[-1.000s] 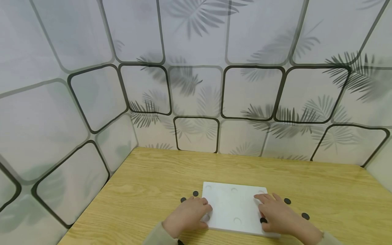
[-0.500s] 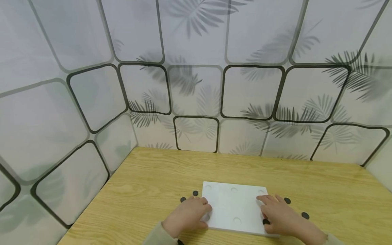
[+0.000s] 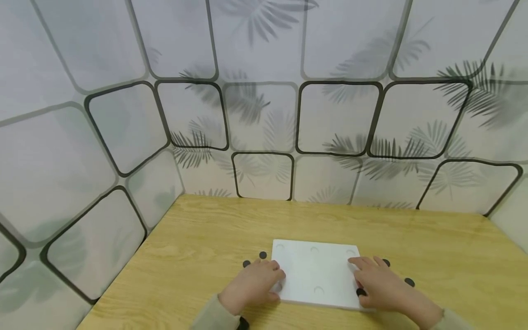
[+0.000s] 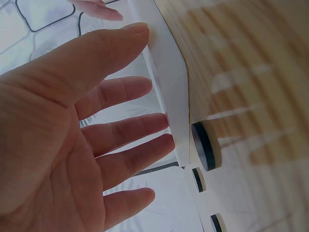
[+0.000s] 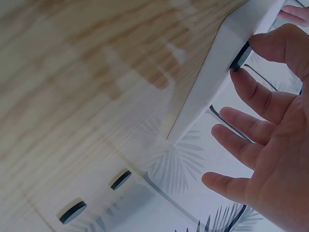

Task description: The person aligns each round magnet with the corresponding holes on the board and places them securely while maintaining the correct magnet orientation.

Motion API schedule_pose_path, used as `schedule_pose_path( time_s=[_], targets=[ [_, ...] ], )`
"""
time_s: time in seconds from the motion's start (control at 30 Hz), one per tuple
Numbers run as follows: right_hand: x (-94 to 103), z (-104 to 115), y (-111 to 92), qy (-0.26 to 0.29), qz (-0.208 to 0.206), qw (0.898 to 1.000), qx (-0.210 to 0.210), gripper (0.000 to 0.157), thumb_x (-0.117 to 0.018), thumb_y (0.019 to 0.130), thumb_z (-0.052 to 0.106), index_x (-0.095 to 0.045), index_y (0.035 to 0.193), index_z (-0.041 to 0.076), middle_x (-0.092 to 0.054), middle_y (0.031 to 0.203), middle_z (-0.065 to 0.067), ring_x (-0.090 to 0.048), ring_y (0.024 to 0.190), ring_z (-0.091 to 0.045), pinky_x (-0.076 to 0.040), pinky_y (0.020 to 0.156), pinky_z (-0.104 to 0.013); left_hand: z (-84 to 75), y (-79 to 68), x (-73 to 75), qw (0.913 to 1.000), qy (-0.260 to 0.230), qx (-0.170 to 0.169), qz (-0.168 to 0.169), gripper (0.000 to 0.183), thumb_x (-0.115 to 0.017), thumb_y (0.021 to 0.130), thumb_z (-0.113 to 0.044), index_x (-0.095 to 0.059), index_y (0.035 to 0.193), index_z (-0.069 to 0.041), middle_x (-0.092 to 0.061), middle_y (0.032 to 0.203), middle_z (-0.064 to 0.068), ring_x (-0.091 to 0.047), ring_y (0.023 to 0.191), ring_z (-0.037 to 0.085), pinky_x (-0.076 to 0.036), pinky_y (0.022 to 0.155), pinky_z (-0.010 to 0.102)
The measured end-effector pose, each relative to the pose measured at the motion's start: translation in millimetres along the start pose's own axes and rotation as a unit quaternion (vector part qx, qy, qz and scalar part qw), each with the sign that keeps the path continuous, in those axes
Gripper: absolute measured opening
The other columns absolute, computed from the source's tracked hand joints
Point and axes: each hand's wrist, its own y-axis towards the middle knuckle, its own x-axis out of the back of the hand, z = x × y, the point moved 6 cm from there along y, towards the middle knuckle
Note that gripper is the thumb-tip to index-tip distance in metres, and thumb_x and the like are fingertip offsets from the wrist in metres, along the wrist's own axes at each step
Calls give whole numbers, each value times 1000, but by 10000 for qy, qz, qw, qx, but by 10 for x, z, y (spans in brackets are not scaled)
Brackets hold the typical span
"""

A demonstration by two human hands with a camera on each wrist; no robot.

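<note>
A white board with shallow round recesses lies flat between my hands. My left hand rests at the board's left edge. In the left wrist view its fingers are loosely extended along the board's side, the thumb at the rim. Thumb and index finger of my right hand pinch a black disc, seen on edge at the board's right side. The other fingers of that hand are spread and hold nothing. From the head, the same disc overlaps the board's right margin.
Loose black discs lie on the wooden table: left of the board a far disc and a nearer disc, right of it two more, one disc farther out. A patterned wall covering rises behind the table.
My right hand has shifted slightly right, carrying the pinched disc a little outward over the board's edge. The left hand stays at its edge. The head view has tilted down slightly.
</note>
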Motion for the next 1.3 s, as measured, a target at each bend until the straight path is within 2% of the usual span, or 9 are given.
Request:
schedule_pose_path(
  time_s=[0.2,0.7,1.3],
  targets=[
    [-4,-23,14,-91,-44,9999,-28,27,-67,60,14,-41,53,20,-50,115,-17,-43,108,-37,-24,82,-68,-5,-1,42,10000,13,48,9,34,-71,71,-39,-61,97,-20,-51,87,-9,-46,74,6,-43,74,26],
    [7,-17,-11,-155,-6,9998,-121,28,-68,59,14,-41,52,20,-51,114,-16,-43,107,-37,-25,83,-67,-3,2,28,9998,-95,117,140,35,-71,71,-39,-62,99,-20,-52,90,-9,-49,79,6,-43,82,31],
    [50,6,-31,-128,-17,9999,-62,29,-70,59,15,-43,51,20,-51,113,-15,-42,109,-36,-23,82,-69,0,-1,16,9999,-85,87,91,33,-71,71,-38,-62,97,-21,-50,86,-10,-46,76,5,-43,79,30]
  ],
)
